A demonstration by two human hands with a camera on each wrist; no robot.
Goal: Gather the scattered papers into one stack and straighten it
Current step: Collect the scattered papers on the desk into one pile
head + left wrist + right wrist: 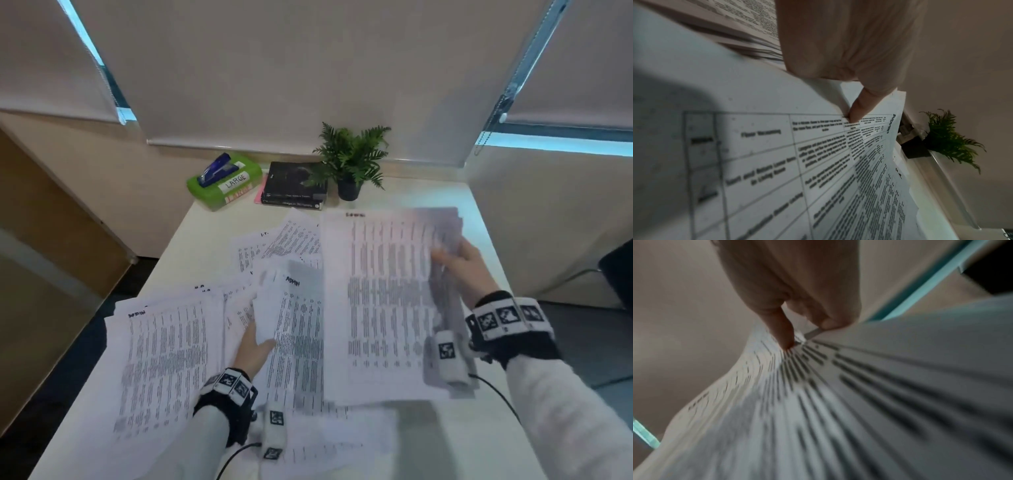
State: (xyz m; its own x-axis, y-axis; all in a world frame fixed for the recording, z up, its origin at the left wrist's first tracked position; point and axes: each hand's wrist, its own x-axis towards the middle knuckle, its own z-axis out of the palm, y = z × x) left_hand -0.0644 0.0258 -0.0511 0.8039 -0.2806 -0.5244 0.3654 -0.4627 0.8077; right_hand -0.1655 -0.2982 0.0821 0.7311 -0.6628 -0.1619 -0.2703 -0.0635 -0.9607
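Note:
Printed white sheets lie scattered over the white table (486, 442). My right hand (457, 262) pinches the right edge of a lifted bundle of papers (380, 301), thumb on top; in the right wrist view the same bundle (818, 402) is blurred under my thumb (785, 335). My left hand (255, 342) pinches the left edge of a sheet headed "ADMIN" (298, 329), raised off the pile; the left wrist view shows my thumb (861, 108) on that sheet (777, 154). More papers (164, 356) lie flat at the left and further sheets (274, 243) behind.
At the table's back edge stand a green box (226, 183) labelled LARGE with a blue stapler (215, 169) on it, dark books (294, 186) and a potted fern (352, 164). Window blinds hang behind. The floor drops away at the left.

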